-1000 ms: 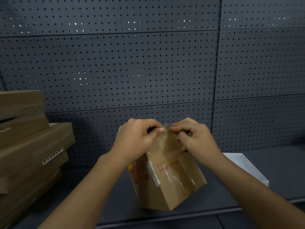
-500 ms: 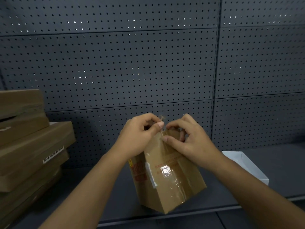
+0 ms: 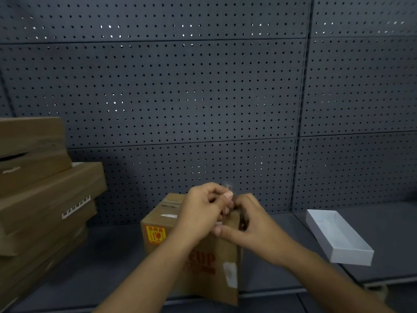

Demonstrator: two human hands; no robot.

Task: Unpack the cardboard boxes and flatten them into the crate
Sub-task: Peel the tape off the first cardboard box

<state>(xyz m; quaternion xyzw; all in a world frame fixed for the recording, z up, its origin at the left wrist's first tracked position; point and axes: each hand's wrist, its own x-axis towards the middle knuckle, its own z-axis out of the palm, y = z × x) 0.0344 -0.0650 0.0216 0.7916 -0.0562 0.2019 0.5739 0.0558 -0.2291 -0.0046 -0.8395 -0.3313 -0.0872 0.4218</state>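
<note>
A: Where is the box sitting, and what are the hands doing with it?

B: The cardboard box [image 3: 191, 247] is standing on the dark shelf [image 3: 108, 256], near its front edge, between the stack of flat cartons [image 3: 42, 199] and the white tray [image 3: 338, 238]. Both hands are working at its top far corner. The left hand [image 3: 203, 211] is pinching what looks like a strip of clear tape [image 3: 228, 187], thumb against curled fingers. The right hand [image 3: 252, 224] is bracing the box, fingers curled round the top edge.

A: How should the peel go?

B: I'd say pulling low and along the seam, not straight up, so the tape is coming off whole rather than tearing. The right hand should be pressing the flap down close beside the peel line, or the light box may be lifting or tipping off the shelf.
</note>
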